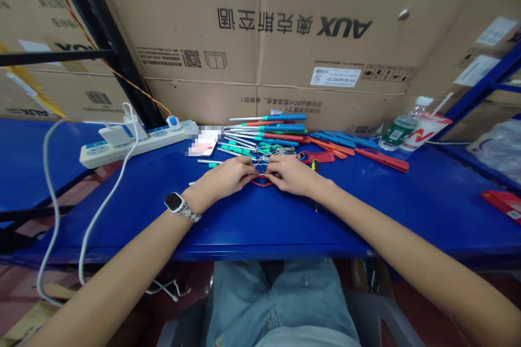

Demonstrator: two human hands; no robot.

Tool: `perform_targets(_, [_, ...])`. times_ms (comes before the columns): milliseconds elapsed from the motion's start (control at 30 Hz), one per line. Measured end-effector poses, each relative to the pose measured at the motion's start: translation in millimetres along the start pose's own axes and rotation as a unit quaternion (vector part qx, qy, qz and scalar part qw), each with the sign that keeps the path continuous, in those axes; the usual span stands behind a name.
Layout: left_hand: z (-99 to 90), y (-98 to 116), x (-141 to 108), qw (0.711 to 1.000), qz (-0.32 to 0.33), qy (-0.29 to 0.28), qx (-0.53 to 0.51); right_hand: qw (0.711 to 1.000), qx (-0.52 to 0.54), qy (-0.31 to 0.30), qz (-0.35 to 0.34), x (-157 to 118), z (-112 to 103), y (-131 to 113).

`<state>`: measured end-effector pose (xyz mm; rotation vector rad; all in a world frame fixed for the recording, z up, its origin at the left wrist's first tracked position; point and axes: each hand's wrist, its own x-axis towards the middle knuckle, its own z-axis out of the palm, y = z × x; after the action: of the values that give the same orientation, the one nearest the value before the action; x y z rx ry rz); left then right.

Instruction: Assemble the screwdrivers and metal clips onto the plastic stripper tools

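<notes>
My left hand (pixel 232 176) and my right hand (pixel 291 174) meet over the blue table (pixel 260 230), fingers pinched close together. Between the fingertips lies a thin red loop (pixel 261 182), with fine wires (pixel 262 156) just behind it. What each pinch holds is too small to tell. Behind the hands, tools with blue handles (pixel 287 117) and metal shafts with green parts (pixel 236 148) lie in a pile. A red flat piece (pixel 321 157) is right of my right hand, beside a yellow and black screwdriver (pixel 315 166) partly hidden by that hand.
A white power strip (pixel 150 140) with plugs and cables stands at the left. Near it lies a phone (pixel 205 141). Red strips (pixel 382 159), a green-labelled bottle (pixel 395 133) and a cup with a straw (pixel 425 129) are at the right. A large carton (pixel 260 54) stands behind.
</notes>
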<state>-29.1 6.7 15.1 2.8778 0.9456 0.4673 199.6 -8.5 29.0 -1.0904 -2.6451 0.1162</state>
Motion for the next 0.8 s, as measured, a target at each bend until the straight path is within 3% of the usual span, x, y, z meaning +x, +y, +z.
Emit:
perform_targets(367, [-5.6, -1.5, 2.1, 1.0, 0.003, -0.011, 0.014, 0.999, 0.011, 0.006, 0.044, -0.2, 1.2, -6.8])
perform_targets(567, [-8.0, -1.7, 7.7, 0.999, 0.037, -0.012, 0.014, 0.999, 0.007, 0.008, 0.048, 1.2, 0.7, -7.2])
perform_targets(800, [-7.6, 9.2, 7.0, 0.989, 0.03, -0.038, 0.139, 0.999, 0.019, 0.027, 0.04, -0.7, 4.0, -5.4])
